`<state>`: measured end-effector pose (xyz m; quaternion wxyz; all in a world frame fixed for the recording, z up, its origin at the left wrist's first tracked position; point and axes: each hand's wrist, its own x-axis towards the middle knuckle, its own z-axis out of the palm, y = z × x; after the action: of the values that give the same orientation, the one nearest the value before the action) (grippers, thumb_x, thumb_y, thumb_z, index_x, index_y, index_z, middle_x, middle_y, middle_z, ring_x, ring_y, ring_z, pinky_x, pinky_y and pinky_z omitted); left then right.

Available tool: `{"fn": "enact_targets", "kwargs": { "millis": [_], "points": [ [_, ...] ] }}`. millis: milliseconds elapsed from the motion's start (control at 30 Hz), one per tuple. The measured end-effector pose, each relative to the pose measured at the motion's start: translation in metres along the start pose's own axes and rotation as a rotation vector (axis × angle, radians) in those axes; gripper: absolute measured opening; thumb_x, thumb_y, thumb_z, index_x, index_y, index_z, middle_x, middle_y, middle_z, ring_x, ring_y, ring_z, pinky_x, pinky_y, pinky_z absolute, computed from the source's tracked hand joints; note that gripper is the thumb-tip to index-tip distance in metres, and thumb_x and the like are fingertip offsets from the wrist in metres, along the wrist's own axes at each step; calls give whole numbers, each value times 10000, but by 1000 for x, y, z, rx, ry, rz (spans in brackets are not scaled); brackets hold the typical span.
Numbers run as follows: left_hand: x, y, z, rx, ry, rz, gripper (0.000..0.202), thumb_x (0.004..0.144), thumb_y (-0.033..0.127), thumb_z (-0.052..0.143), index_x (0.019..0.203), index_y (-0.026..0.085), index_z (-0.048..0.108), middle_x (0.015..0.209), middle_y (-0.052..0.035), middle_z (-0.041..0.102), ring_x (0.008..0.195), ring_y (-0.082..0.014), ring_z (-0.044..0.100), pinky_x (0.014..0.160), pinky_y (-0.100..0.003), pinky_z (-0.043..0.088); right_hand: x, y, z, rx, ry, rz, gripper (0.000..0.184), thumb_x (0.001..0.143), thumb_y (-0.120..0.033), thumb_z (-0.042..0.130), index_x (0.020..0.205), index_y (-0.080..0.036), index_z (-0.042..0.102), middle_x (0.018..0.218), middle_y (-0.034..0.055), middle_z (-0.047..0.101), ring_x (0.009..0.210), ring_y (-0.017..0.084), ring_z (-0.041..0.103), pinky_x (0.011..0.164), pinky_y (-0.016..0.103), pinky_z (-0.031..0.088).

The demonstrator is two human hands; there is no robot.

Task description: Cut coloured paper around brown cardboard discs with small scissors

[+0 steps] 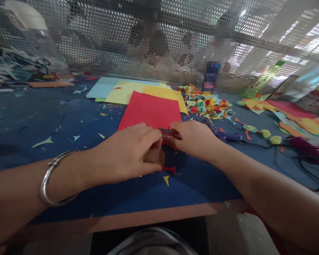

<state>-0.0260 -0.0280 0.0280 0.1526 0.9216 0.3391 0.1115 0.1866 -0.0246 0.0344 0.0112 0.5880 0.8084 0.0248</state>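
Observation:
My left hand [130, 152], with a silver bangle at the wrist, is closed with thumb and fingers around a brown rounded piece [154, 158] that looks like card. My right hand [195, 138] grips dark-bladed scissors [168, 133], their blades pointing left toward the left hand. A bit of red paper shows just under the blades. Right behind both hands lies a red paper sheet [151, 109], over yellow sheets [164, 91] and light blue ones [101, 86]. Red and yellow offcuts [167, 180] lie in front of the hands.
Behind the right hand is a pile of colourful paper pieces [207, 106]. A purple tool [230, 137] and a magenta one [305, 150] trail black cables at right. A white-lidded bottle [42, 39] stands back left. A perforated metal panel [95, 39] borders the blue table [69, 106].

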Motion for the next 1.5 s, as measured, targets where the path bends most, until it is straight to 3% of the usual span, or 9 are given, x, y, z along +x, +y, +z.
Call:
{"fn": "enact_targets", "kwargs": {
  "millis": [100, 167, 400, 500, 600, 800, 1167, 1333, 1500],
  "points": [
    [5, -3, -10, -167, -52, -171, 201, 842, 426, 637, 874, 227, 641, 747, 8, 666, 647, -163, 589, 575, -279, 381, -1, -1, 1, -18, 9, 2, 410, 951, -571, 488, 903, -206, 670, 841, 89, 749, 756, 248, 682, 513, 301, 239],
    [9, -13, -18, -164, 2, -225, 157, 809, 373, 639, 839, 219, 632, 699, 8, 657, 603, -155, 568, 559, -277, 369, -3, -3, 2, -42, 10, 0, 408, 961, -558, 476, 933, -201, 670, 847, 100, 749, 764, 255, 686, 514, 305, 237],
    [13, -62, -35, 189, 55, -324, 130, 746, 344, 620, 703, 239, 556, 645, -15, 621, 566, -177, 503, 560, -323, 295, -4, -5, 1, -64, 14, -1, 430, 970, -583, 458, 946, -200, 652, 821, 99, 741, 772, 264, 695, 512, 302, 227],
    [13, -57, -30, 246, 130, -196, 102, 764, 328, 597, 786, 229, 611, 824, -58, 660, 783, -239, 574, 661, -332, 357, -4, -5, 1, -69, 11, 2, 406, 966, -566, 471, 952, -203, 654, 816, 99, 742, 770, 271, 700, 507, 303, 218],
    [12, -42, -18, 214, 95, -87, 192, 823, 376, 567, 861, 208, 652, 891, -78, 644, 913, -270, 570, 754, -346, 393, -4, -6, 1, -87, 5, 6, 407, 970, -559, 466, 955, -202, 660, 820, 103, 745, 775, 277, 704, 511, 306, 218],
    [8, -31, -1, 191, 13, -52, 278, 839, 400, 588, 1009, 185, 637, 987, -95, 641, 927, -273, 568, 769, -356, 410, -5, -6, 1, -101, 13, 4, 442, 979, -580, 442, 988, -198, 665, 820, 107, 746, 774, 280, 702, 520, 312, 227],
    [9, -30, -4, 193, -30, -65, 232, 857, 402, 593, 931, 185, 629, 939, -87, 638, 897, -272, 567, 767, -363, 396, -5, -6, 3, -56, 39, -5, 406, 959, -562, 472, 916, -198, 648, 729, 74, 686, 680, 232, 629, 513, 301, 185],
    [9, -23, -6, 25, -2, -146, 104, 802, 252, 592, 894, 204, 587, 840, -37, 633, 782, -216, 580, 670, -320, 394, -3, -4, 4, 215, 115, -24, 430, 943, -581, 521, 771, -191, 573, 630, -3, 564, 564, 135, 466, 536, 282, 235],
    [10, -23, -4, -396, 162, -196, 331, 762, 287, 700, 991, 225, 469, 775, 22, 608, 649, -143, 564, 555, -260, 401, 2, 2, 8, 616, 210, -61, 469, 870, -620, 640, 734, -176, 571, 590, -52, 461, 552, 94, 371, 530, 259, 248]
  ]
}}
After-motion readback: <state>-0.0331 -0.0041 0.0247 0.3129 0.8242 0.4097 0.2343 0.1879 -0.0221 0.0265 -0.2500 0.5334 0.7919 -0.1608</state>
